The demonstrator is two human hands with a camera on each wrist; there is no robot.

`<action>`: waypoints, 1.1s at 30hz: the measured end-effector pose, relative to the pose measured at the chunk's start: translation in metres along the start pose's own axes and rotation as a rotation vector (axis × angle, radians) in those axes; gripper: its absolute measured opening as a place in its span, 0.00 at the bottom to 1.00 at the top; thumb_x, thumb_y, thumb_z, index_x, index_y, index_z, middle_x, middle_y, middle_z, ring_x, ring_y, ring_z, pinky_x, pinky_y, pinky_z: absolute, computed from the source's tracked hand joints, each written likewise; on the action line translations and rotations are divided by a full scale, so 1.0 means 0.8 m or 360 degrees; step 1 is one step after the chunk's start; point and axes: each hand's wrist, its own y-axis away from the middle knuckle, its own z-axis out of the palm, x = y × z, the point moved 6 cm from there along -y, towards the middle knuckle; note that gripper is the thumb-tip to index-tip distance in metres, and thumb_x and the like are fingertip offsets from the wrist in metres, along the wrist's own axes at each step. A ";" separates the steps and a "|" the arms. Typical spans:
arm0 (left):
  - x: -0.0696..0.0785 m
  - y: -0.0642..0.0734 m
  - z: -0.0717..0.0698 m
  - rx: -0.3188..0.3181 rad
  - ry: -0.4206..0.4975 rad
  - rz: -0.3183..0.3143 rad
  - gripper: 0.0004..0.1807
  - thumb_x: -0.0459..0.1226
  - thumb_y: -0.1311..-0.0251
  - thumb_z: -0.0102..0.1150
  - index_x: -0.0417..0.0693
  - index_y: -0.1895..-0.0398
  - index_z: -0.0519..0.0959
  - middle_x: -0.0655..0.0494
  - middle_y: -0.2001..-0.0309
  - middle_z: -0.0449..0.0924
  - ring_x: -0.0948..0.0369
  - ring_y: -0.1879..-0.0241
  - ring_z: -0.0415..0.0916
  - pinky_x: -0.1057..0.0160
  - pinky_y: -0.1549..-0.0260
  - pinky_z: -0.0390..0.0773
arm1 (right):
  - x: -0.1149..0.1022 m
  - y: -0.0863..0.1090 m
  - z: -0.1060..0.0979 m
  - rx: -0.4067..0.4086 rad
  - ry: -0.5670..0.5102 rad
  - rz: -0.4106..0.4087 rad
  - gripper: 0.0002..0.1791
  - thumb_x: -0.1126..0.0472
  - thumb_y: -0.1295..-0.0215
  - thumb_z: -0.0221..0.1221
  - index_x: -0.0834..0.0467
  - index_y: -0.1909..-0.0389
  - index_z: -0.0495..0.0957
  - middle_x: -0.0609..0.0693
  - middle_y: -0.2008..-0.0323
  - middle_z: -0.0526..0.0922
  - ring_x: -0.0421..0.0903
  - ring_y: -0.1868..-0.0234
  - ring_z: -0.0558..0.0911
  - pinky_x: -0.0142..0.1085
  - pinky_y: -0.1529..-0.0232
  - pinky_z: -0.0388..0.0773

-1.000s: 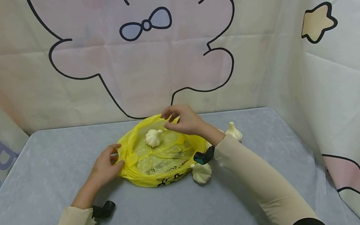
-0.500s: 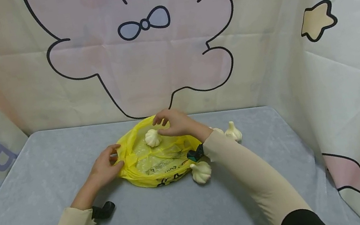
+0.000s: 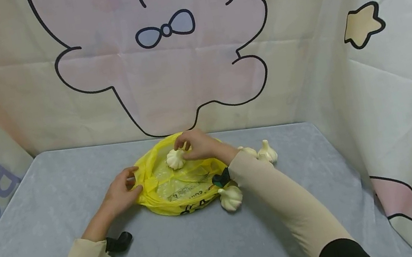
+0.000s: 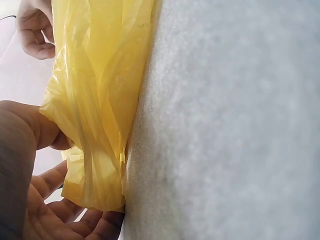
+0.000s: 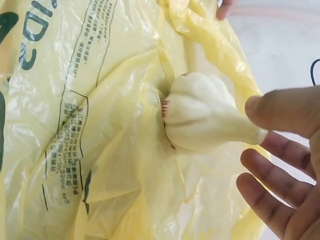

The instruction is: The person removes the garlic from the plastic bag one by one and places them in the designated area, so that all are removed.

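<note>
A yellow plastic bag point(image 3: 153, 204) lies spread wide on the table, its rim rolled into a ring. My left hand point(image 3: 119, 190) grips the left side of that rim; in the left wrist view the thumb and fingers sit on either side of the yellow folds point(image 4: 95, 165). Inside the bag rests a garlic bulb point(image 3: 174, 159), its stem pointing right. Reaching over the rim, my right hand point(image 3: 198, 144) pinches the stem; the right wrist view shows the thumb point(image 5: 280, 110) at one side of the neck of the bulb point(image 5: 200, 112) and the fingers at the other.
One garlic bulb point(image 3: 231, 198) lies against the bag's front right. Two more, a partly covered garlic bulb point(image 3: 248, 152) and a whole garlic bulb point(image 3: 266, 152), sit beyond the right forearm. A printed curtain point(image 3: 301, 61) hangs behind the grey table point(image 3: 186, 251).
My right hand has moved left and slightly down over the bag until its thumb and fingers meet the garlic bulb's stem. The left hand stays at the rim.
</note>
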 end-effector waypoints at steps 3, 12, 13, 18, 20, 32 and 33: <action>-0.001 0.000 0.001 0.0002 0.0000 0.0009 0.33 0.39 0.37 0.54 0.40 0.30 0.59 0.34 0.36 0.65 0.39 0.41 0.71 0.41 0.45 0.73 | -0.001 -0.001 0.004 -0.0012 0.0042 -0.0008 0.13 0.65 0.39 0.60 0.57 0.53 0.80 0.50 0.50 0.81 0.46 0.53 0.81 0.33 0.53 0.79; -0.002 0.000 0.001 0.0009 0.0008 0.0024 0.33 0.39 0.37 0.54 0.40 0.30 0.59 0.34 0.37 0.66 0.39 0.41 0.71 0.41 0.45 0.73 | 0.000 -0.002 0.006 -0.0007 0.0082 0.0034 0.11 0.66 0.38 0.60 0.57 0.55 0.80 0.51 0.53 0.81 0.46 0.54 0.81 0.32 0.54 0.79; -0.002 0.000 0.001 0.0012 0.0010 0.0023 0.33 0.39 0.37 0.54 0.40 0.30 0.59 0.34 0.37 0.66 0.39 0.41 0.71 0.41 0.45 0.73 | 0.000 -0.003 0.006 -0.0006 0.0085 0.0032 0.11 0.66 0.38 0.60 0.57 0.55 0.80 0.50 0.53 0.82 0.45 0.55 0.82 0.31 0.54 0.79; -0.003 -0.001 0.000 0.0010 0.0002 0.0019 0.33 0.39 0.38 0.54 0.40 0.31 0.59 0.34 0.37 0.66 0.39 0.41 0.71 0.41 0.45 0.73 | 0.000 -0.005 0.008 -0.0009 0.0099 0.0019 0.10 0.66 0.37 0.59 0.57 0.56 0.80 0.50 0.54 0.82 0.45 0.57 0.82 0.30 0.56 0.80; -0.004 -0.001 0.000 0.0009 0.0000 0.0015 0.33 0.39 0.38 0.54 0.40 0.31 0.59 0.34 0.37 0.66 0.39 0.41 0.71 0.41 0.45 0.73 | -0.001 -0.005 0.008 -0.0005 0.0106 0.0018 0.10 0.66 0.37 0.59 0.57 0.56 0.81 0.50 0.55 0.83 0.45 0.58 0.83 0.30 0.56 0.80; -0.007 -0.002 0.000 0.0012 0.0005 0.0022 0.33 0.39 0.38 0.54 0.40 0.31 0.60 0.34 0.37 0.66 0.39 0.41 0.71 0.41 0.45 0.73 | -0.001 -0.007 0.007 0.0089 0.0189 0.0036 0.10 0.65 0.35 0.56 0.56 0.56 0.83 0.49 0.56 0.84 0.44 0.59 0.83 0.32 0.57 0.80; -0.007 -0.002 0.000 0.0013 0.0001 0.0028 0.33 0.39 0.38 0.54 0.40 0.31 0.60 0.34 0.37 0.66 0.39 0.42 0.71 0.41 0.45 0.73 | -0.001 -0.006 0.006 0.0104 0.0177 0.0042 0.10 0.64 0.35 0.56 0.56 0.56 0.83 0.49 0.56 0.84 0.44 0.59 0.83 0.32 0.57 0.80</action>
